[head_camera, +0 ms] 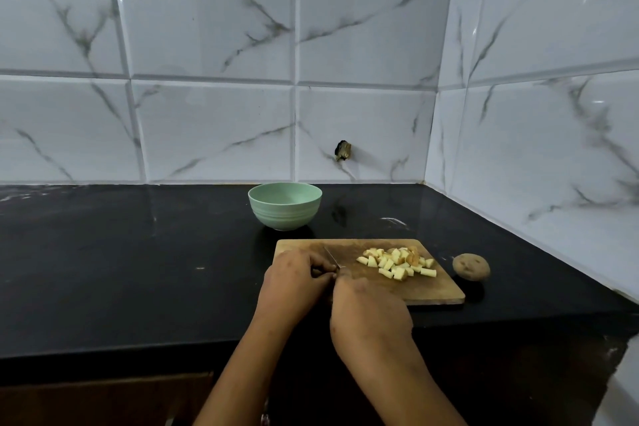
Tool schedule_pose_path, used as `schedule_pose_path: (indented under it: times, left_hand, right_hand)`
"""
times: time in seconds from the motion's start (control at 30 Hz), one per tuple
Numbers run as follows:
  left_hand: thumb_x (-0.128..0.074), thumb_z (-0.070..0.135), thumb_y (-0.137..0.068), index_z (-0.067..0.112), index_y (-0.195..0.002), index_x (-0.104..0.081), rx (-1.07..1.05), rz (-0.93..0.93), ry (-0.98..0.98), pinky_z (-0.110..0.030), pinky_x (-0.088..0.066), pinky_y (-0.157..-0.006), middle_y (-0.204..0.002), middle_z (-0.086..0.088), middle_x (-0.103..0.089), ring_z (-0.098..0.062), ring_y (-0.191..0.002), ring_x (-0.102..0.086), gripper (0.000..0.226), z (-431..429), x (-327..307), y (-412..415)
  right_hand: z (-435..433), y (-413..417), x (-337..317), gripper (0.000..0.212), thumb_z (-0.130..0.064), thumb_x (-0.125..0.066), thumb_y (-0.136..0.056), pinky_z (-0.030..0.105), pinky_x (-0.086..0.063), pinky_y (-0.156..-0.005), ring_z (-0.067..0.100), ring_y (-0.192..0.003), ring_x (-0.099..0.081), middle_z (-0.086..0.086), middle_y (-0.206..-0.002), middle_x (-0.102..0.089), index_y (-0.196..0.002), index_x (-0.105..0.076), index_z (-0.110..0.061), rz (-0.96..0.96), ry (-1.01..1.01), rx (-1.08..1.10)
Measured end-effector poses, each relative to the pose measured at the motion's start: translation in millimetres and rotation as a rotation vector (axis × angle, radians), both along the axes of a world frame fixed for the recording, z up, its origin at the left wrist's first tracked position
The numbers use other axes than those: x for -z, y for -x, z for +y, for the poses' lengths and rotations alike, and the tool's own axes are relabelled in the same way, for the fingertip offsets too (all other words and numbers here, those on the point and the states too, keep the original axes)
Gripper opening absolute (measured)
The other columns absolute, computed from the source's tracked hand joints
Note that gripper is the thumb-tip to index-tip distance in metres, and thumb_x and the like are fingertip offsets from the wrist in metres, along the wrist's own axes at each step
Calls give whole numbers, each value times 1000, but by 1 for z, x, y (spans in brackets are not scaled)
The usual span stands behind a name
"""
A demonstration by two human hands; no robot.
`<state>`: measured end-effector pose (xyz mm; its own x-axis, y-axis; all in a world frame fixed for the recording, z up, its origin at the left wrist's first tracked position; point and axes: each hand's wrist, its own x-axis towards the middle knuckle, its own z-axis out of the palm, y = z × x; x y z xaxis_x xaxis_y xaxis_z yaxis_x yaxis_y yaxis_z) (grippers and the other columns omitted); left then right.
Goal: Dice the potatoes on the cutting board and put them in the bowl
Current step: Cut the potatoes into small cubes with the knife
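A wooden cutting board (432, 290) lies on the black counter, with a pile of several diced potato pieces (397, 263) on its right half. A whole unpeeled potato (471, 266) rests on the counter just right of the board. Behind the board stands a pale green bowl (285, 206); I see nothing inside it. My left hand (294, 282) is curled on the board's left end, and whatever is under its fingers is hidden. My right hand (370, 308) touches it and grips a knife (331, 258), whose thin blade points away toward the bowl.
The black counter (138, 270) stretches wide to the left of the board. White marble-look tiled walls (363, 135) close the back and the right side, forming a corner. A small dark fitting (343, 151) sticks out of the back wall. The counter's front edge runs below my wrists.
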<state>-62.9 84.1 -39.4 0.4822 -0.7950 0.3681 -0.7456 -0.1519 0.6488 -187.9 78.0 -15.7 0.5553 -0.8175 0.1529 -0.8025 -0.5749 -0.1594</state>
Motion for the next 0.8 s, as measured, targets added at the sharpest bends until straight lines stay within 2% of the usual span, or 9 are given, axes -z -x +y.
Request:
schedule_pose_path:
  times: [0.17,0.3,0.37,0.43,0.5,0.57,0.63,0.8]
  left_hand:
    - [-69,33,-80,34,-88,-74,-41,-35,13,-25,-53,-80,-87,23,-69,4,-83,-62,10,3,-1,5]
    - [-63,29,-84,32,-100,-72,-85,-116,16,-24,-51,-79,-95,17,-69,-2,-87,-62,18,5,-4,10]
    - [-61,28,-85,31,-102,-70,-106,-143,22,-24,-50,-79,-98,15,-69,-4,-88,-61,20,6,-4,11]
    - [-60,29,-86,31,-105,-69,-105,-160,23,-26,-51,-81,-99,14,-68,-5,-92,-61,21,7,-4,11]
    - [-60,33,-85,33,-107,-68,-68,-179,24,-30,-51,-83,-99,15,-68,-6,-96,-60,23,8,-3,11]
    - [-61,41,-84,36,-109,-66,-38,-202,16,-30,-51,-82,-98,17,-67,-4,-96,-58,26,7,-2,11]
    - [-62,47,-83,37,-108,-65,-42,-220,1,-28,-50,-81,-100,18,-66,-1,-94,-58,28,6,-2,11]
    - [-56,40,-86,35,-109,-61,-118,-266,-28,-30,-45,-87,-103,18,-65,-5,-101,-57,23,-2,-5,11]
  right_hand:
    - [5,9,0,53,-11,-41,-98,29,-41,-66,18,-99,-62,2,-115,-61,-148,-25,-19,-13,15,-26]
    - [22,29,4,65,-12,-41,-97,27,-40,-62,16,-99,-61,4,-120,-59,-152,-7,-21,28,4,-54]
    - [23,38,3,68,-14,-42,-97,28,-43,-65,17,-100,-61,3,-122,-57,-152,-4,-25,31,-30,-49]
    - [15,46,0,59,-19,-39,-99,29,-48,-75,15,-101,-59,0,-122,-57,-150,-14,-32,-38,-55,-55]
    - [5,53,1,45,-27,-36,-100,28,-51,-76,9,-93,-59,-7,-114,-60,-143,-31,-38,-183,-86,-84]
    - [-9,56,3,38,-32,-35,-101,26,-51,-69,3,-78,-57,-12,-100,-61,-137,-42,-39,-318,-135,-98]
    - [-29,57,3,39,-31,-38,-100,22,-44,-59,3,-68,-53,-12,-91,-61,-138,-44,-39,-379,-179,-103]
    - [-58,62,-4,37,-31,-47,-98,15,-39,-51,0,-53,-51,-11,-65,-55,-134,-50,-36,-505,-331,-135]
